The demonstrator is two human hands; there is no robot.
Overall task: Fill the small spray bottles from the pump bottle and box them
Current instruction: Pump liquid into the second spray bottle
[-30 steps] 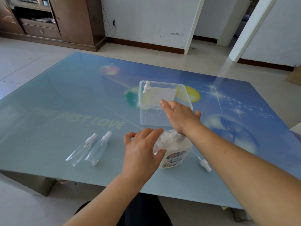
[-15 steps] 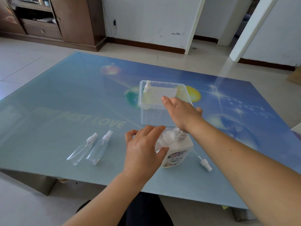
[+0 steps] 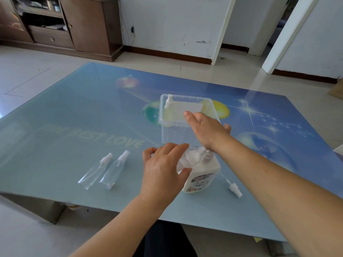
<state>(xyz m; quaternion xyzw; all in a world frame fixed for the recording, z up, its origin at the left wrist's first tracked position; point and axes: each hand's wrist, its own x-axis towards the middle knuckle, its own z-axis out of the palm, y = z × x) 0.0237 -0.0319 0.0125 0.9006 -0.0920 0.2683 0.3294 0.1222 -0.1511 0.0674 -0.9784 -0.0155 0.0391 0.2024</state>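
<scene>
A clear plastic box (image 3: 187,125) sits mid-table on the blue glass table (image 3: 74,127), with one filled spray bottle (image 3: 168,110) lying inside along its left wall. Two empty spray bottles (image 3: 104,170) lie side by side near the left, nozzles pointing far. A loose spray nozzle (image 3: 234,190) lies near the right, close to the table's near edge. The pump bottle (image 3: 201,175) stands just near of the box. The left hand (image 3: 163,173) curls around its left side and something clear held against it; what it grasps cannot be told. The right hand (image 3: 206,129), fingers straight, presses down on the pump top, forearm crossing the box's near right corner. Bare tabletop lies far left.
</scene>
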